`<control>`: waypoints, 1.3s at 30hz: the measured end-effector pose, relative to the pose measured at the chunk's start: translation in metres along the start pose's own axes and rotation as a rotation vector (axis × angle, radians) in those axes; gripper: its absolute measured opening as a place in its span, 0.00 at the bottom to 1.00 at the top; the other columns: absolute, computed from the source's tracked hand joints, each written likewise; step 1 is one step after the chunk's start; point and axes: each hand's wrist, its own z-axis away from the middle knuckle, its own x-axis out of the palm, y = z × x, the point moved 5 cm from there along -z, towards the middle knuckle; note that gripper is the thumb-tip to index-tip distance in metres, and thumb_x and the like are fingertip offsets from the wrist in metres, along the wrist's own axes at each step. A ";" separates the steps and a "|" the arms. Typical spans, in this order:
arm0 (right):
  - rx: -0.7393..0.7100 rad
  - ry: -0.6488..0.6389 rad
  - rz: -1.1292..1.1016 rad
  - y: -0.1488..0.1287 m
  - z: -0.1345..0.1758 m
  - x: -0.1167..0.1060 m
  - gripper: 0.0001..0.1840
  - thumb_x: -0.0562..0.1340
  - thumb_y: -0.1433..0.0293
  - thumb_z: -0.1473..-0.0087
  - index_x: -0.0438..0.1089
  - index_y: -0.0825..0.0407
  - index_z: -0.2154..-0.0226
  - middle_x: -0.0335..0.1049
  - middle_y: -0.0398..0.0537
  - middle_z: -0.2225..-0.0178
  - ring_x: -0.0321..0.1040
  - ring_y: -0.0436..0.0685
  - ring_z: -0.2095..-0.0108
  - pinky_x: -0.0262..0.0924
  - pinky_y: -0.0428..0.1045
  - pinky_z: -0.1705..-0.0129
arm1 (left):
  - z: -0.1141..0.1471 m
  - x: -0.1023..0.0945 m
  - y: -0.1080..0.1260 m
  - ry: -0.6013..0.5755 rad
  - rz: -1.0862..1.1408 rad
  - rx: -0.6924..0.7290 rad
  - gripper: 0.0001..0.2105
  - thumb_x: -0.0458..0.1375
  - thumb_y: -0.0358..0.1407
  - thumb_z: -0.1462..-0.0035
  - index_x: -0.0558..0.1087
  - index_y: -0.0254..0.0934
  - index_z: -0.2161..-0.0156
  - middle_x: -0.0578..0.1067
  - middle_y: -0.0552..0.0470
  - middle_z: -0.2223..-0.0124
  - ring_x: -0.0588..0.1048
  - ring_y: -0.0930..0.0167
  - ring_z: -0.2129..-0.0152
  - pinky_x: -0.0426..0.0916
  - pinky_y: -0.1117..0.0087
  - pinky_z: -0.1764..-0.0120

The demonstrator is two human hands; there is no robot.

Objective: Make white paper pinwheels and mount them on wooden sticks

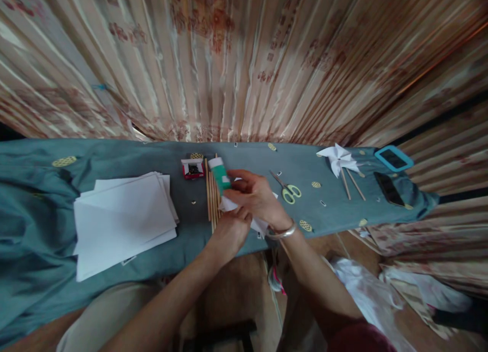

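Observation:
My right hand (257, 192), with a bangle at the wrist, is closed around the lower end of a green glue stick (220, 175) with a white end. Just below it, my left hand (233, 231) is closed on a piece of white paper (227, 204), which shows between and behind both hands. My fingers hide most of this paper. Under and beside the glue stick lie several thin wooden sticks (209, 202). A small open red box (193, 170) with dark small items in it stands to the left of the sticks.
A stack of white paper sheets (122, 215) lies at left on the grey-green cloth (190, 260). Right of my hands are scissors (290, 192) with yellow-green handles. Farther right are a white paper pinwheel (338, 160), two sticks, a blue-framed device (394, 159) and a black phone (389, 188).

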 end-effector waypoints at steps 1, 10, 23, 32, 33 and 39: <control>0.026 0.056 -0.154 0.008 0.004 -0.018 0.20 0.66 0.62 0.55 0.71 0.51 0.58 0.76 0.42 0.70 0.72 0.51 0.71 0.65 0.46 0.69 | -0.001 -0.003 0.003 -0.022 -0.022 0.005 0.13 0.48 0.25 0.42 0.74 0.30 0.58 0.75 0.35 0.51 0.72 0.56 0.51 0.65 0.53 0.47; 0.234 0.158 -0.550 0.064 0.038 -0.091 0.11 0.67 0.66 0.59 0.75 0.54 0.70 0.77 0.46 0.73 0.71 0.51 0.74 0.65 0.45 0.69 | -0.006 -0.011 0.004 -0.182 -0.196 -0.026 0.12 0.58 0.28 0.44 0.73 0.30 0.54 0.75 0.38 0.48 0.70 0.58 0.47 0.65 0.57 0.44; 0.248 -0.191 -0.481 0.063 0.057 -0.058 0.13 0.73 0.69 0.59 0.78 0.48 0.66 0.77 0.39 0.69 0.70 0.47 0.71 0.66 0.44 0.64 | -0.008 -0.024 -0.015 0.173 1.252 -0.524 0.30 0.69 0.36 0.59 0.71 0.36 0.47 0.79 0.47 0.56 0.77 0.65 0.60 0.69 0.63 0.53; 0.212 -0.248 -0.440 0.065 0.055 -0.064 0.18 0.73 0.71 0.57 0.77 0.47 0.59 0.77 0.42 0.60 0.71 0.47 0.63 0.65 0.45 0.57 | -0.005 -0.038 -0.011 0.211 1.354 -0.498 0.14 0.71 0.34 0.64 0.79 0.37 0.67 0.80 0.55 0.69 0.76 0.70 0.68 0.69 0.70 0.59; 0.220 -0.262 -0.433 0.064 0.055 -0.065 0.19 0.73 0.72 0.57 0.77 0.48 0.59 0.77 0.42 0.60 0.71 0.47 0.62 0.65 0.44 0.57 | -0.004 -0.039 -0.012 0.222 1.349 -0.501 0.14 0.71 0.34 0.64 0.79 0.36 0.67 0.80 0.55 0.69 0.76 0.70 0.68 0.69 0.70 0.59; 0.243 -0.193 -0.437 0.065 0.056 -0.071 0.17 0.73 0.72 0.58 0.77 0.47 0.61 0.78 0.40 0.63 0.72 0.46 0.65 0.66 0.42 0.60 | 0.000 -0.041 -0.024 0.318 1.282 -0.586 0.14 0.70 0.34 0.64 0.77 0.35 0.67 0.79 0.54 0.69 0.75 0.72 0.70 0.68 0.71 0.62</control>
